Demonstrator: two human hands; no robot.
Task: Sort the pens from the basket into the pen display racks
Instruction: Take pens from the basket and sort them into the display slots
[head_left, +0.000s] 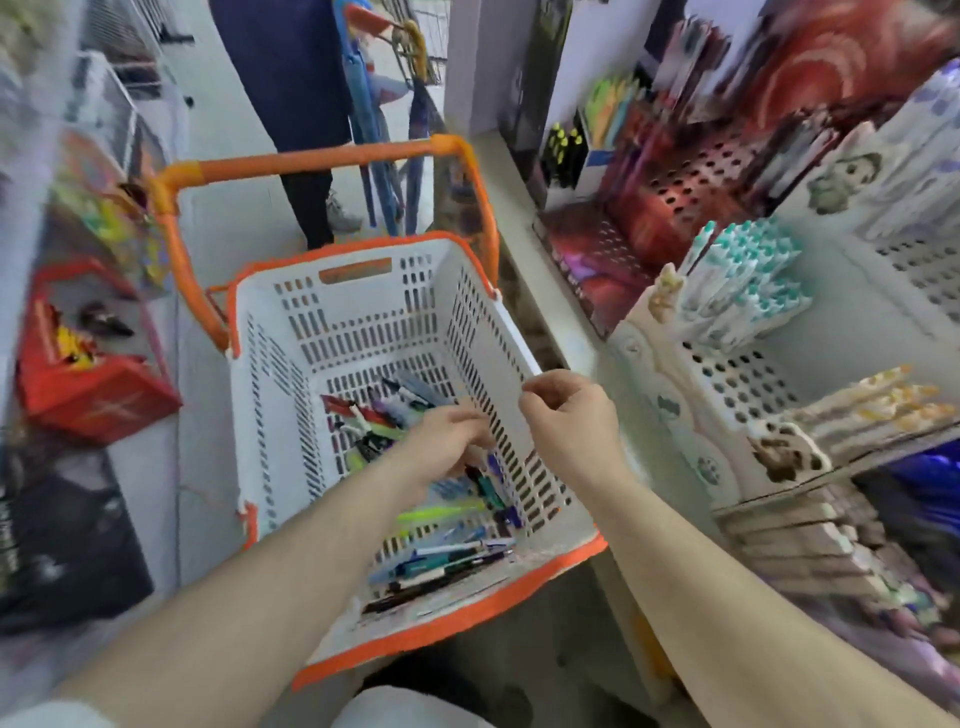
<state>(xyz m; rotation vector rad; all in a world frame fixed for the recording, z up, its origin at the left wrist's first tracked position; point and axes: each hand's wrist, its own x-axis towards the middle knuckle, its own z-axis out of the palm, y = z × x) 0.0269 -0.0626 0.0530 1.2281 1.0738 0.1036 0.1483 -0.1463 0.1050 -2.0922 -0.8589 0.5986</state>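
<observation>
Pens (441, 545), in mixed colours, lie loose on the floor of a white slotted basket (363, 322) with an orange rim and a raised orange handle (322, 158); they gather toward the near and right parts of the basket floor. The left hand (441, 441) reaches down into the basket, its fingers curled among the pens; blur hides whether it grips one. The right hand (569, 415) hovers over the basket's right wall, fingers curled with thumb and forefinger pinched together; whether anything lies between them cannot be told. To the right, a shelf carries the pen display racks: a cream perforated rack (737, 374) holding white pens with teal caps (748, 280), a red perforated rack (685, 192) further back with many open holes, and a nearer row of pale pens with yellow tops (872, 410). The basket's right wall stands between the pens and the racks. A second person's dark-clothed legs (306, 156) stand beyond the basket's handle. A red box (88, 374) with small items sits on the left, well apart from the basket.
</observation>
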